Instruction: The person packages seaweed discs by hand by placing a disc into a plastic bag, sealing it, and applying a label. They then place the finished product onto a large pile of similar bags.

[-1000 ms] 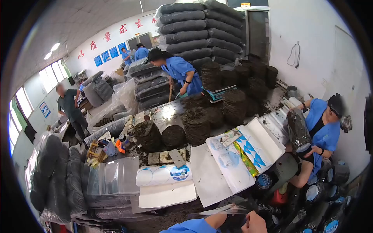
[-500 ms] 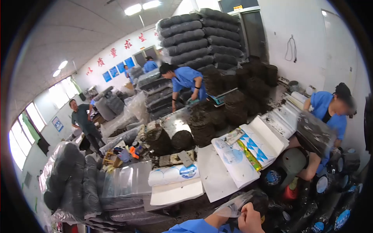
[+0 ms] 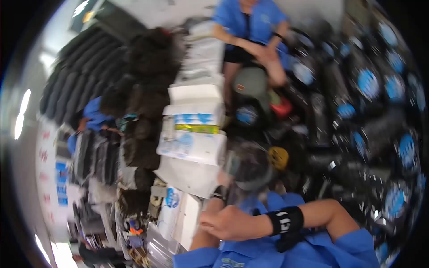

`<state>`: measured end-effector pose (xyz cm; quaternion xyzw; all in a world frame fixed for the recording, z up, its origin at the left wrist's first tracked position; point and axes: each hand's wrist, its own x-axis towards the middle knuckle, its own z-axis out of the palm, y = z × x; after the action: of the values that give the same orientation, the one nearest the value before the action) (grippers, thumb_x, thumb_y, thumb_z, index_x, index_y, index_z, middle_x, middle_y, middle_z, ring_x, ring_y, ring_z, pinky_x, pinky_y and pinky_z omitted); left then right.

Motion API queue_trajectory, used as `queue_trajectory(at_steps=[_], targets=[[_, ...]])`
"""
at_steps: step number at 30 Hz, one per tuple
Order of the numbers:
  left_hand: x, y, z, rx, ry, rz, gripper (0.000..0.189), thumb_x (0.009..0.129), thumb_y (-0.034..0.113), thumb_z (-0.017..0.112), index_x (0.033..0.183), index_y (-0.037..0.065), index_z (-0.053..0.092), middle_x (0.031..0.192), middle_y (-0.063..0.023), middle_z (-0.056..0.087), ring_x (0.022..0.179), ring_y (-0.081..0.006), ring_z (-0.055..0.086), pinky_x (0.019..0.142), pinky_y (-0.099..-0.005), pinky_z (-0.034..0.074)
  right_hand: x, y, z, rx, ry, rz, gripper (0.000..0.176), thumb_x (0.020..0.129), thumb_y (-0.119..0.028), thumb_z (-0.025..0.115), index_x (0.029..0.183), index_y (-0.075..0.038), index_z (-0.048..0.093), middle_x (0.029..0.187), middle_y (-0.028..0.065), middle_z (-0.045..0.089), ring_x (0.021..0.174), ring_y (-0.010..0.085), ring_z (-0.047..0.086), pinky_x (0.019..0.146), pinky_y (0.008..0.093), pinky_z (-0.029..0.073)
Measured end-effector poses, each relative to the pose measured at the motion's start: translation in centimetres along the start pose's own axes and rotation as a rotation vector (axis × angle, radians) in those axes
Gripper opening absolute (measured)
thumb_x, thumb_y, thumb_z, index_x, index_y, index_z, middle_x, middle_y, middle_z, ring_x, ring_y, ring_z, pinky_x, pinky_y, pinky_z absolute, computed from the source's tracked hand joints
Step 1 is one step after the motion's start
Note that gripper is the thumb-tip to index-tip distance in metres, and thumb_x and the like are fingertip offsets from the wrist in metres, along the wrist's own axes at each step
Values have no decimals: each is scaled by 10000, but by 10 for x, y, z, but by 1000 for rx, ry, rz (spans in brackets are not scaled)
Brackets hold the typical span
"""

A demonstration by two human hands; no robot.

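My left hand [image 3: 223,179] is smeared by motion beyond a dark wristband; its fingers do not show clearly. It is beside a clear plastic bag [image 3: 249,163] with something dark and round in or behind it. My right hand [image 3: 225,222] lies across my left forearm with its fingers curled against it, and whatever may be inside them is hidden. A black band with white marks circles my right wrist. Just left of my hands is the white sheet-like wrapping [image 3: 187,176] on the bench.
Rolled white printed bags [image 3: 192,145] lie along the bench beside dark soil-like blocks [image 3: 145,147]. Several black wrapped cylinders with blue labels [image 3: 368,84] fill the right side. A co-worker in blue [image 3: 250,20] sits ahead, near a grey-green rounded object [image 3: 250,82].
The view has swung right and tilted, with heavy blur. My hands, earlier close together at the clear plastic, now cross, the right over the left forearm. The co-worker's dark sheet is out of sight.
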<state>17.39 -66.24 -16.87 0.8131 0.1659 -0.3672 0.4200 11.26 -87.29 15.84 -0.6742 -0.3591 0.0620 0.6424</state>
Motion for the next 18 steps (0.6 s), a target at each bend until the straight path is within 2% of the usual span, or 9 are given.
queue_trajectory(at_steps=[3, 4, 5, 8, 10, 11, 13, 14, 18], targets=[[38, -38, -20, -174, -27, -91, 349, 765, 171, 754, 1052, 6, 645, 1037, -123, 650, 911, -263, 650, 751, -376, 579, -3, 3, 0, -30, 66, 54, 127, 904, -149, 587, 977, -61, 531, 616, 148, 566, 551, 348, 600, 485, 411, 465], [16, 7, -29, -184, -98, -63, 350, 767, 172, 755, 1054, 5, 644, 1040, -123, 649, 910, -262, 650, 749, -374, 581, 0, 6, -1, -35, 131, -2, 137, 905, -140, 578, 982, -62, 494, 597, 148, 547, 533, 350, 590, 471, 418, 452], [-15, 53, -9, -349, 356, -235, 471, 829, 299, 744, 1129, -36, 604, 1069, -171, 625, 852, -272, 657, 637, -339, 604, 5, 8, -1, -35, 142, 17, 137, 905, -140, 578, 982, -62, 494, 597, 148, 547, 533, 350, 590, 471, 418, 452], [-60, 107, 3, -361, 306, -141, 563, 832, 348, 743, 1157, -77, 567, 1150, -225, 591, 858, -308, 653, 648, -398, 613, 15, 13, -3, 111, 198, 41, 196, 907, -147, 562, 1009, -22, 451, 569, 164, 540, 533, 373, 592, 486, 462, 440], [-61, 111, 6, -198, 185, -142, 762, 827, 342, 716, 1351, -102, 386, 1378, -277, 420, 1188, -357, 535, 888, -522, 532, 20, 16, 0, 68, 215, 67, 194, 909, -151, 559, 1008, -28, 446, 571, 162, 542, 531, 374, 590, 485, 466, 439], [-47, 97, 5, -192, 178, -123, 762, 827, 342, 716, 1351, -102, 386, 1378, -277, 420, 1188, -357, 535, 888, -522, 532, 26, 20, -1, 20, 214, 80, 192, 911, -155, 556, 1006, -34, 442, 574, 160, 544, 530, 374, 588, 484, 469, 437], [-20, 46, 14, 683, 373, 349, 797, 821, 323, 704, 1373, -118, 336, 1380, -339, 383, 1206, -430, 498, 928, -534, 483, 31, 35, 3, 31, 232, 120, 190, 917, -172, 551, 1024, -61, 440, 583, 165, 551, 537, 386, 587, 486, 481, 436], [-33, 52, 20, 616, 240, 464, 888, 797, 314, 709, 1441, -76, 238, 1400, -380, 319, 1141, -508, 517, 892, -512, 507, 32, 37, 3, 64, 273, 175, 187, 924, -183, 549, 1027, -72, 439, 589, 170, 552, 546, 394, 587, 491, 488, 436], [-57, 81, 77, 866, 131, 284, 1212, 704, 430, 801, 1538, 109, -19, 1495, -383, 155, 1232, -582, 425, 908, -548, 511, 39, 57, 15, 47, 282, 290, 190, 977, -249, 513, 1099, -107, 482, 650, 178, 596, 647, 426, 623, 566, 501, 479]])
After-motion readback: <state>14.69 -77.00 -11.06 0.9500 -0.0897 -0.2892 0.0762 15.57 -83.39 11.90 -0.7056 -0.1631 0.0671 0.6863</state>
